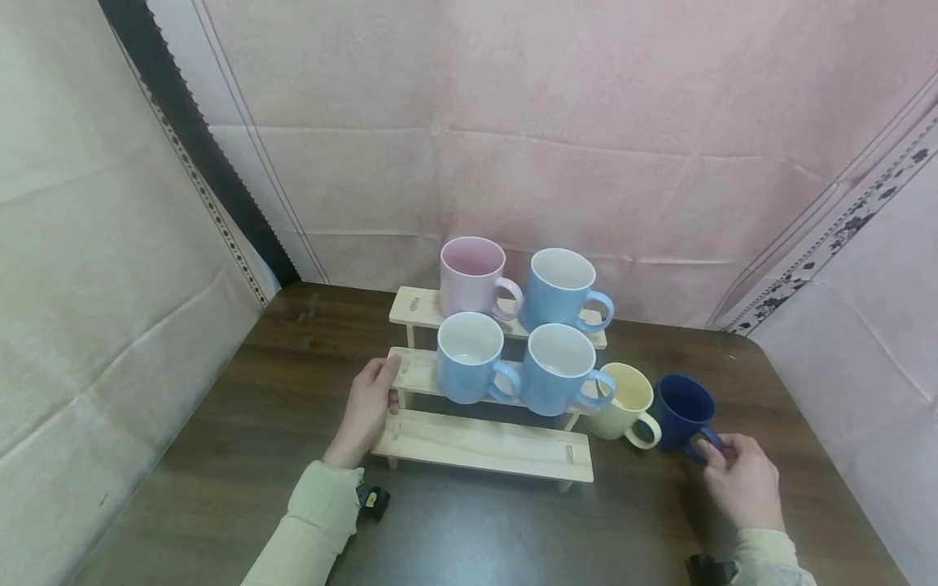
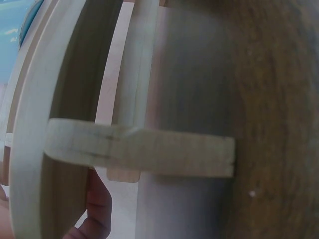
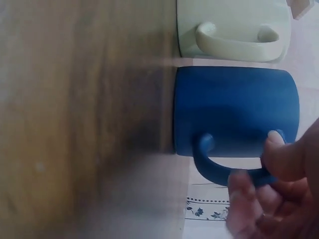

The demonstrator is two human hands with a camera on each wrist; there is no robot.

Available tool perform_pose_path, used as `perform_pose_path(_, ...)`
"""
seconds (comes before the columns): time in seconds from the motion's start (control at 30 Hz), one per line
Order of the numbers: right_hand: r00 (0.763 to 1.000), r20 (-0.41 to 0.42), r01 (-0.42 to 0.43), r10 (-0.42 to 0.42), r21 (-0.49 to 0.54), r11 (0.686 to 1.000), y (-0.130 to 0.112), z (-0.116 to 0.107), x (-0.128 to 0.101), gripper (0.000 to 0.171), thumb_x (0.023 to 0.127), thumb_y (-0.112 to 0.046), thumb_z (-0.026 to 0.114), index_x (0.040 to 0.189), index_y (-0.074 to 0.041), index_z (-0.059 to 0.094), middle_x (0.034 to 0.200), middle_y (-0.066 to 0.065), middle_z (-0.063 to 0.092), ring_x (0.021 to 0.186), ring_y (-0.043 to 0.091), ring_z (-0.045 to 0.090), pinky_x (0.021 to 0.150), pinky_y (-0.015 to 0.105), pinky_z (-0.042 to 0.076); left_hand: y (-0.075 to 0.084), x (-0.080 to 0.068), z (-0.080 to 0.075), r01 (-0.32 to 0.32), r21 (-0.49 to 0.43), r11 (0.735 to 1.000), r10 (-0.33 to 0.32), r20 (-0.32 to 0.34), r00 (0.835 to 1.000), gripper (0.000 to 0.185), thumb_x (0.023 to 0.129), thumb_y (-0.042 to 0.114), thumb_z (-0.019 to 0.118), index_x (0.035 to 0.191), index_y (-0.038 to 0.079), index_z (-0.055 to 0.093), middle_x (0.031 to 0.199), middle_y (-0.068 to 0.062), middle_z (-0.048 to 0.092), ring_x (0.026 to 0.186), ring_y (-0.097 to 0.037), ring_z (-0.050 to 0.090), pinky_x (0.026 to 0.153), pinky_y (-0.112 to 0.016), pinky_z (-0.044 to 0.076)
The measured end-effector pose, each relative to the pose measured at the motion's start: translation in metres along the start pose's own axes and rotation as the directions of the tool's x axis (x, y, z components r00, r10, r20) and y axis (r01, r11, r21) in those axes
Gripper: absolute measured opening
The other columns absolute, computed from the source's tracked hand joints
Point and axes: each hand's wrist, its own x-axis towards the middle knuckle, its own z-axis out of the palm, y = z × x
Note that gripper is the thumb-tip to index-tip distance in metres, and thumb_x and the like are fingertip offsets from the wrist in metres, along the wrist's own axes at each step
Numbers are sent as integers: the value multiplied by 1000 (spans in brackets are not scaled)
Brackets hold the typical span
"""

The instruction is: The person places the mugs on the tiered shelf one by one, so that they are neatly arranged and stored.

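Observation:
My left hand (image 1: 364, 409) grips the left end of the middle tier of a wooden three-tier rack (image 1: 484, 443). In the left wrist view its fingers curl under the board, beside a wooden leg (image 2: 164, 152). At the right, my right hand (image 1: 746, 482) pinches the handle of a dark blue mug (image 1: 680, 409) between thumb and fingers. That mug (image 3: 234, 107) stands upright on the table. Just left of it is a pale yellow mug (image 1: 623, 403), its handle also toward the right.
Two light blue mugs (image 1: 469, 362) stand on the middle tier. The top tier bears a pink mug (image 1: 469, 281) and another light blue mug (image 1: 557, 289). Cloth walls (image 1: 513, 187) enclose the dark wooden table (image 1: 220, 456) at the back and sides.

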Motion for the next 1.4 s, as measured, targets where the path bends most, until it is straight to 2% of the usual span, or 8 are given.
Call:
perform_pose_path(0.23, 999, 41, 0, 0, 0, 1000, 0, -4, 0, 31, 97, -25, 61, 99, 6, 62, 92, 26, 66, 84, 43, 61, 70, 51, 42, 1, -1, -1, 6, -4, 1000, -6, 4, 1000, 47, 101, 51, 42, 113, 7, 55, 79, -7, 49, 63, -21, 48, 58, -28, 42)
perform_pose_path(0.53, 994, -11, -104, 105, 41, 994, -4, -1, -4, 37, 95, -29, 64, 109, 5, 65, 107, 27, 66, 97, 47, 62, 78, 56, 44, 1, 0, -1, 3, -9, 1000, -3, -3, 1000, 47, 101, 51, 42, 112, 7, 55, 78, -7, 49, 62, -21, 48, 58, -29, 41)
perform_pose_path(0.73, 989, -51, -135, 137, 56, 989, -5, 1, -5, 37, 93, -29, 66, 111, 3, 67, 106, 25, 68, 95, 44, 65, 78, 51, 43, 1, 0, -1, -2, -6, 1000, 2, -2, 1000, 47, 101, 51, 42, 113, 7, 55, 79, -7, 49, 63, -22, 48, 59, -29, 41)
perform_pose_path(1.13, 979, -97, -176, 180, 50, 983, -3, -1, -11, 34, 93, -29, 66, 111, -1, 69, 107, 21, 68, 92, 39, 67, 68, 34, 42, 2, -1, -1, -5, -9, 1000, 5, 5, 1000, 47, 101, 51, 41, 113, 7, 55, 79, -7, 49, 64, -22, 48, 59, -29, 42)
perform_pose_path(1.2, 977, -113, -176, 180, 44, 983, -3, -3, -13, 33, 92, -29, 67, 110, -2, 70, 107, 20, 69, 87, 34, 68, 68, 33, 41, 2, 0, -1, -7, -10, 1000, 7, 5, 1000, 47, 101, 51, 42, 112, 7, 55, 79, -7, 48, 63, -22, 48, 59, -29, 42)
perform_pose_path(1.27, 976, -140, -165, 169, 43, 985, -3, -6, -15, 32, 91, -29, 69, 108, -3, 71, 104, 20, 70, 74, 14, 66, 69, 33, 40, 1, 0, -1, -5, -8, 1000, 5, 4, 1000, 47, 101, 51, 42, 112, 7, 55, 78, -7, 48, 63, -22, 48, 59, -29, 41)
perform_pose_path(1.33, 973, -164, -159, 164, 46, 986, -3, -8, -18, 31, 90, -29, 70, 107, -3, 72, 102, 19, 70, 65, -6, 55, 70, 31, 38, 1, 0, -1, -5, -7, 1000, 5, 3, 1000, 47, 101, 51, 42, 111, 7, 55, 78, -7, 48, 63, -22, 48, 59, -29, 41)
perform_pose_path(1.4, 970, -178, -162, 169, 51, 985, -2, -12, -20, 31, 89, -29, 70, 107, -4, 72, 101, 19, 70, 61, -19, 40, 70, 30, 37, 1, 0, -1, -6, -5, 1000, 6, 4, 1000, 47, 101, 51, 42, 112, 7, 55, 78, -7, 48, 63, -22, 48, 59, -30, 41)
